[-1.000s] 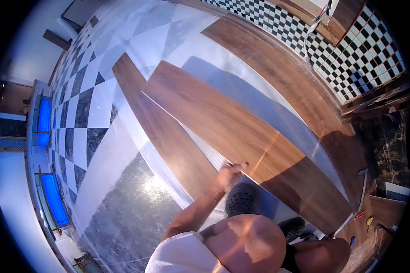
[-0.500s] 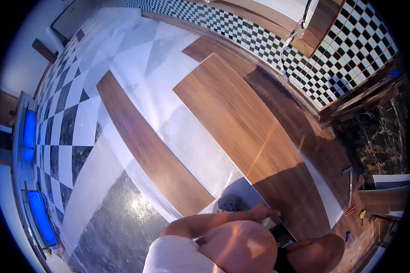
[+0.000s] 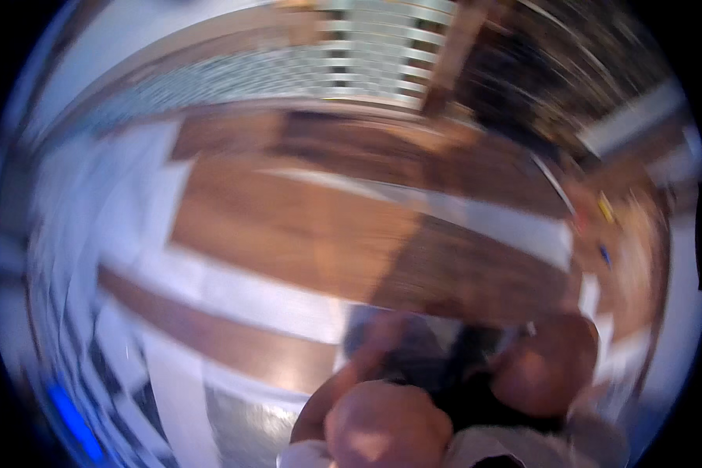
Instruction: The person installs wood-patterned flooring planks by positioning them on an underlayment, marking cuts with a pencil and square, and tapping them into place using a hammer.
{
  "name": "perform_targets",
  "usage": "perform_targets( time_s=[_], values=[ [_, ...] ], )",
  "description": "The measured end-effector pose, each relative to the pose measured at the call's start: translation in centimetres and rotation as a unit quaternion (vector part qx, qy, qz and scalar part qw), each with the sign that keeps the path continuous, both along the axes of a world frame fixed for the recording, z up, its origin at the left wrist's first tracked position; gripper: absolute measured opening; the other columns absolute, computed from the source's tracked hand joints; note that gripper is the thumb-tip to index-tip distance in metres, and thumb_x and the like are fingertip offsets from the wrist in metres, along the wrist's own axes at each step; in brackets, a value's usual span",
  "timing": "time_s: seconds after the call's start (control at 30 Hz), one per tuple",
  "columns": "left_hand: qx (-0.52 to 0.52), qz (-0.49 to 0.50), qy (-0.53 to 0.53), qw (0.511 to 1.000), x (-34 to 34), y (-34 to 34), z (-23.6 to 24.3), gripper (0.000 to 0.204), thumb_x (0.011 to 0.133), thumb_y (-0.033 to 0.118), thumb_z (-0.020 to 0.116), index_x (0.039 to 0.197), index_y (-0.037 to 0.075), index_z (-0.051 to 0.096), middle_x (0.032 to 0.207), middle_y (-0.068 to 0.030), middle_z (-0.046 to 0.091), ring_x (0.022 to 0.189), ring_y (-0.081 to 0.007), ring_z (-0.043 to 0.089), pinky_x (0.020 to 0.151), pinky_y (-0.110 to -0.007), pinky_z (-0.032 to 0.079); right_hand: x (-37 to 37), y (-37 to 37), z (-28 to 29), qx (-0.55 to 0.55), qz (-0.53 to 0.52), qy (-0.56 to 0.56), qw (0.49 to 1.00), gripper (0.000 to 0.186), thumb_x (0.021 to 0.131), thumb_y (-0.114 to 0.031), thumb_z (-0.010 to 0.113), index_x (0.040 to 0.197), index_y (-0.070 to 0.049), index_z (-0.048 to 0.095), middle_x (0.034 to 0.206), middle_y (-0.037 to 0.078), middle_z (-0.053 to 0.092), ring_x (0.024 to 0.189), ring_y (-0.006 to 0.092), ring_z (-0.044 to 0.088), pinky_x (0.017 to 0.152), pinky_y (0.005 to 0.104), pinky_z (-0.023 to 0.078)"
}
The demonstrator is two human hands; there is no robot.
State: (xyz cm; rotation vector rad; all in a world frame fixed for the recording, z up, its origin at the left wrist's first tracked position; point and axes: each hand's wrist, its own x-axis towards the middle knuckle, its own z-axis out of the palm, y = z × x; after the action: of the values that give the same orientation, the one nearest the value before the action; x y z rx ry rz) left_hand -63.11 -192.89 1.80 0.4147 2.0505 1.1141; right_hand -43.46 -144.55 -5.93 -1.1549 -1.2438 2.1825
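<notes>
A wide wood-look plank [image 3: 288, 226] stretches across the middle, its right part in shadow. My left hand [image 3: 386, 329] is at the plank's near edge, smeared by motion; whether its fingers grip the edge is unclear. My right hand does not show; my bent right knee [image 3: 546, 366] covers part of that side. A narrower brown plank [image 3: 226, 327] lies nearer and to the left, apart from the wide one.
Beyond the wide plank are darker brown boards [image 3: 351, 148] and a checkered tile wall [image 3: 374, 54]. A pale strip [image 3: 507, 226] shows along its far side. At right lie a yellow tool [image 3: 606, 208] and a small blue item [image 3: 605, 255].
The view has swung to the right and blurred, so the planks now run more sideways across it. My left hand remains by the wide plank's near edge.
</notes>
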Motion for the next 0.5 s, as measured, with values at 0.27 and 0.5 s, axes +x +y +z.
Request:
perform_targets(
  time_s=[0.27, 0.5],
  values=[
    [0.530, 0.436, -0.237, 0.687, -1.6, -9.7, -9.1, 0.026, 0.087, 0.014, 0.072, 0.104, -0.003, 0.062, 0.109, -0.0130, 0.065, 0.109, -0.0236, 0.060, 0.093, -0.040, 0.051, -1.7, 1.5, -3.7, 0.015, -0.067, 0.139, 0.988, 0.063, 0.096, -0.039, 0.057, 0.140, 0.004, 0.043, 0.136, 0.023, 0.054, 0.117, 0.0357, 0.056, 0.101, 0.0549, 0.044],
    [0.393, 0.473, -0.195, 0.764, -7.7, -10.0, -5.5, 0.043, 0.091, 0.017, 0.070, 0.125, -0.007, 0.060, 0.132, -0.0128, 0.061, 0.117, -0.0224, 0.059, 0.100, -0.036, 0.049, -7.1, -1.7, -2.7, -0.089, -0.181, -0.032, 0.979, 0.024, 0.100, -0.020, 0.059, 0.115, -0.001, 0.055, 0.104, 0.012, 0.064, 0.095, 0.0246, 0.065, 0.085, 0.0423, 0.055]
  ],
)
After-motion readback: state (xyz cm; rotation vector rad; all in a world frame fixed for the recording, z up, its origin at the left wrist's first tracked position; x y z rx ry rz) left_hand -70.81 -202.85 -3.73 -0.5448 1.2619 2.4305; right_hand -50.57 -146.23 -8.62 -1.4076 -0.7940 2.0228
